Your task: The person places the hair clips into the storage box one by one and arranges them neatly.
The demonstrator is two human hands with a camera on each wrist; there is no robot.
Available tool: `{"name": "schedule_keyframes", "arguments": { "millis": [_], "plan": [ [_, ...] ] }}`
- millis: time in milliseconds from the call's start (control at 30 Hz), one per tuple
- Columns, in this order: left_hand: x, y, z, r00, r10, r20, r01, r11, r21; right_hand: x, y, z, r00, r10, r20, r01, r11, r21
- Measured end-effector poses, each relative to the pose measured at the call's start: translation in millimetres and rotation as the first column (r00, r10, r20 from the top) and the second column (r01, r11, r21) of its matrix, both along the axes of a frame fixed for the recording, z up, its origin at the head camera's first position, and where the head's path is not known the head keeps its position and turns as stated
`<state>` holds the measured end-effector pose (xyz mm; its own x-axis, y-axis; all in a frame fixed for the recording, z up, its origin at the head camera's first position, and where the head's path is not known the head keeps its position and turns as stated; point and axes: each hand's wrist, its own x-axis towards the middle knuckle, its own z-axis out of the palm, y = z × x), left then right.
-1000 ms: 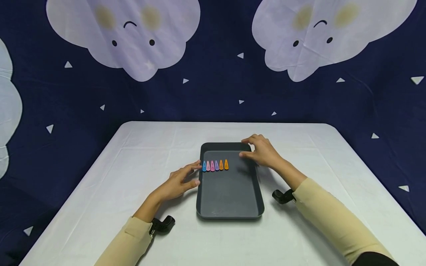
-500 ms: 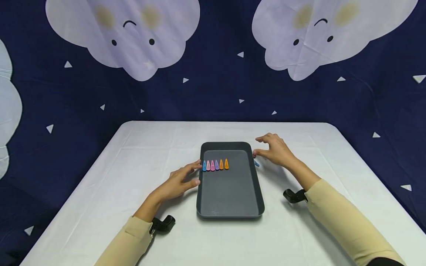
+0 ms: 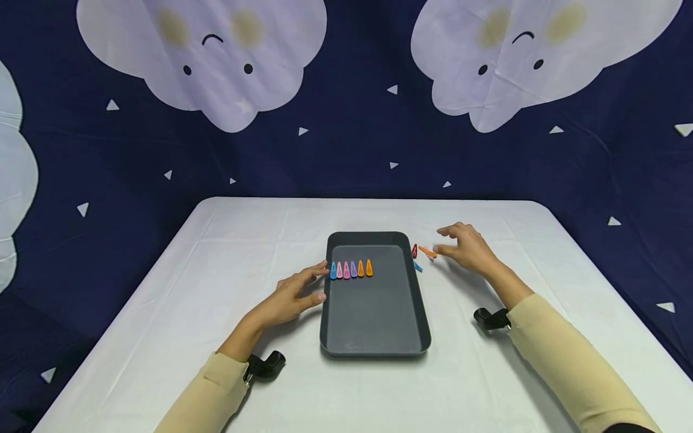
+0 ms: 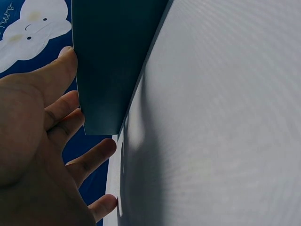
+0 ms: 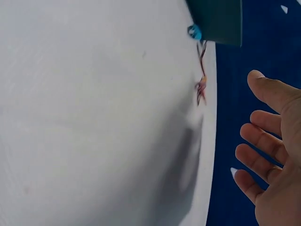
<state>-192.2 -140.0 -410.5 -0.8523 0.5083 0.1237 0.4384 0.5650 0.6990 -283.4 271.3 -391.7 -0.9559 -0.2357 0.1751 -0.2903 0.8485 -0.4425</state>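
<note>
A dark grey tray (image 3: 373,319) lies on the table with a row of several snap hair clips (image 3: 346,270) near its upper left: blue, two pinks, purple and two oranges. My left hand (image 3: 289,299) is at the tray's left rim, fingers spread and fingertips at the edge. Beyond the tray's right side lie loose clips: a red clip (image 3: 414,251), an orange clip (image 3: 426,251) and a blue clip (image 3: 418,266), with another partly hidden under the orange one. My right hand (image 3: 468,248) hovers just right of these, thumb and fingers apart, holding nothing. In the right wrist view the loose clips blur together.
A white cloth covers the table (image 3: 260,240). Behind it hangs a dark blue curtain (image 3: 346,162) with clouds and small triangles. A black wrist camera (image 3: 266,365) sits at the left sleeve and another black camera (image 3: 491,319) at the right.
My right hand has moved right, from over the tray's upper right rim to beyond the loose clips, which now show. My left hand and the row of clips have stayed put.
</note>
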Motion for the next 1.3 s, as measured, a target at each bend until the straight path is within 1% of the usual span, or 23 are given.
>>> {"name": "schedule_keyframes", "arguments": {
  "millis": [200, 567, 800, 1133, 1300],
  "plan": [
    [0.4, 0.2, 0.2, 1.000, 0.000, 0.003, 0.000, 1.000, 0.001, -5.1, 8.0, -7.8, 1.000, 0.000, 0.009, 0.000, 1.000, 0.015],
    [0.3, 0.6, -0.4, 1.000, -0.003, -0.002, 0.003, 1.000, 0.000, -13.1, 15.4, -16.4, 0.999, 0.005, 0.041, -0.006, 0.999, 0.042],
    [0.9, 0.1, -0.1, 1.000, -0.003, -0.008, 0.003, 1.000, 0.005, -18.8, 19.0, -20.9, 0.999, 0.001, 0.053, -0.005, 0.997, 0.080],
    [-0.1, 0.0, -1.6, 1.000, 0.000, -0.007, 0.000, 1.000, -0.003, -20.5, 17.2, -24.0, 0.996, 0.005, 0.086, -0.015, 0.993, 0.116],
    [-0.2, -0.4, -0.8, 1.000, 0.004, 0.015, -0.004, 1.000, 0.002, -20.4, 12.7, -24.5, 0.998, 0.026, 0.064, -0.036, 0.989, 0.147]
  ]
}}
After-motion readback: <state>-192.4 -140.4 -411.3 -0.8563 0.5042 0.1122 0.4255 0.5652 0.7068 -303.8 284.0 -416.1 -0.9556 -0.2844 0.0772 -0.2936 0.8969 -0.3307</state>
